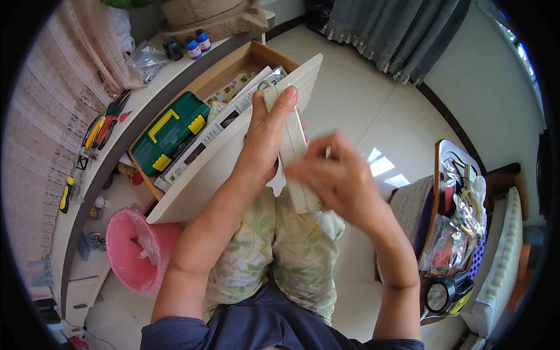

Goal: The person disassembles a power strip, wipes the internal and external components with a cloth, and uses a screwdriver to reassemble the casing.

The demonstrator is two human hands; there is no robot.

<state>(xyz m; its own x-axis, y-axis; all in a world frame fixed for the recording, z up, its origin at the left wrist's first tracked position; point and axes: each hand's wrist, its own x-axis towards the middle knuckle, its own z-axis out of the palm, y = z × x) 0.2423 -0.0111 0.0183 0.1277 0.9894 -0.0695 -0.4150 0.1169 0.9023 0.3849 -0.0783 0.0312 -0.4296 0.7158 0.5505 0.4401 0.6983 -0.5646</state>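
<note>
My left hand (265, 128) is closed around the far part of a long, narrow off-white plastic case (299, 195), its thumb lying along the upper end. A seam runs down the case's side, and a small ring shows at its far end. The case is tilted above my knees, beside the open drawer's front panel. Next to its nearer half is my right hand (344, 178), smeared by motion with the fingers bent. Whether those fingers touch the case or pinch anything small cannot be made out.
The open drawer (274, 55) at left holds a green toolbox (169, 134) with yellow latches and flat packages. A pink bin (125, 274) stands below it. Pliers (108, 125) and a screwdriver (67, 195) lie on the curved counter. At right, a loaded tray (437, 192) carries a flashlight (440, 296).
</note>
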